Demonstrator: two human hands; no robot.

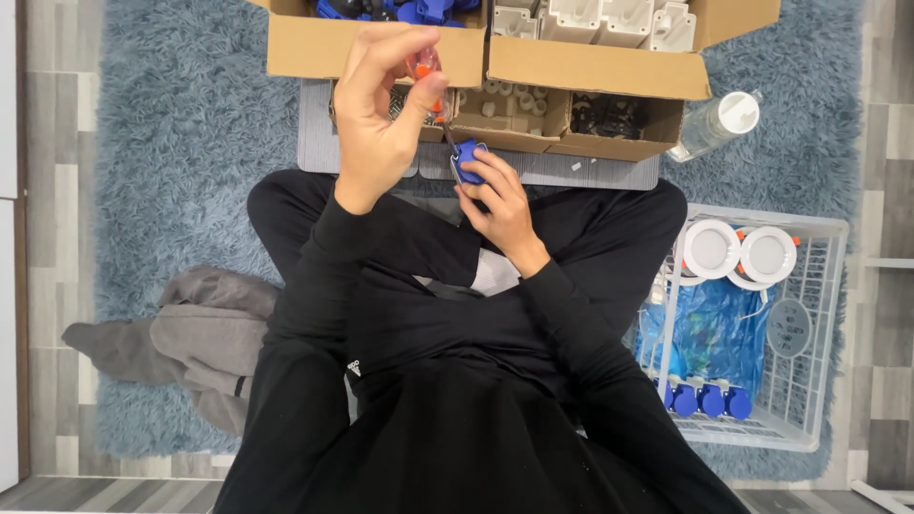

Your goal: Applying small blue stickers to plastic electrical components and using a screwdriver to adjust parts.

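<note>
Looking down through head camera, we sit cross-legged on blue shaggy rug (181, 152). Our left hand (381, 109), at 12 o'clock, pinches orange-handled screwdriver (428, 81), shaft angling down toward 5 o'clock. Our right hand (500, 205) grips small blue part (468, 160), screwdriver tip touching it. Open cardboard boxes (581, 71) beyond at 12 o'clock; white wire basket (809, 314) at 3 o'clock; grey garment (200, 333) at 9 o'clock.
</note>
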